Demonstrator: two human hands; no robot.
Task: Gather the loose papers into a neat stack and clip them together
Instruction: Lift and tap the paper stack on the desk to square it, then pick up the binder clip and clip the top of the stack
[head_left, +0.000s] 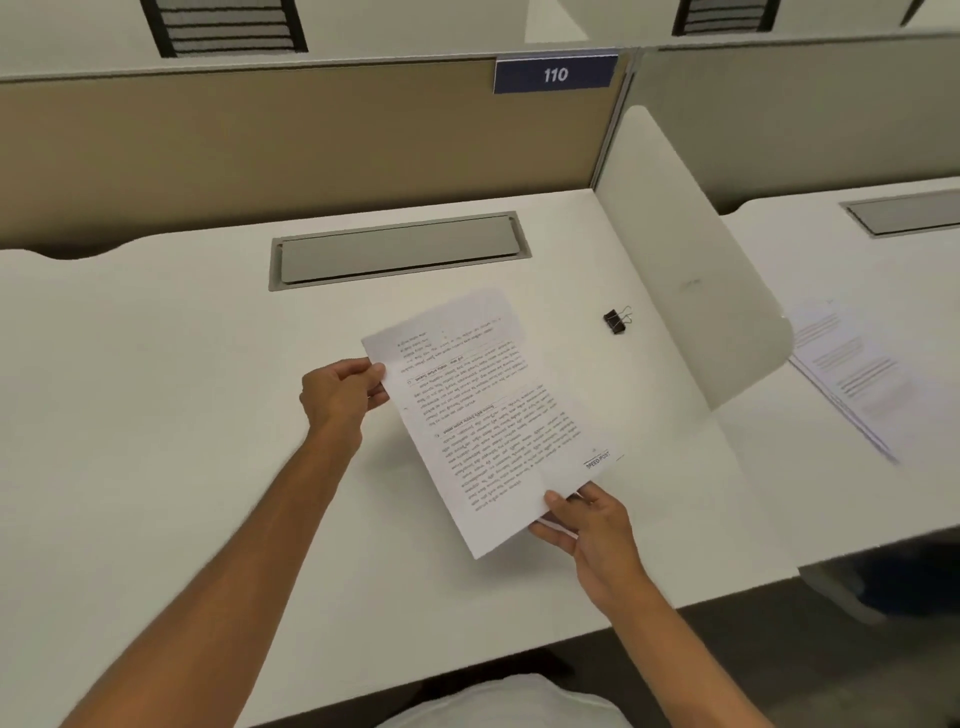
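A stack of white printed papers (483, 415) is held just above the white desk (156, 415), turned at a slant. My left hand (340, 397) pinches its upper left edge. My right hand (589, 525) grips its lower right corner, thumb on top. A black binder clip (615, 321) with silver handles lies on the desk beyond the papers, to the right, apart from both hands.
A grey cable flap (400, 249) is set into the desk at the back. A white side divider (691, 260) stands to the right. More printed sheets (857, 369) lie on the neighbouring desk. A beige partition (260, 135) closes the back.
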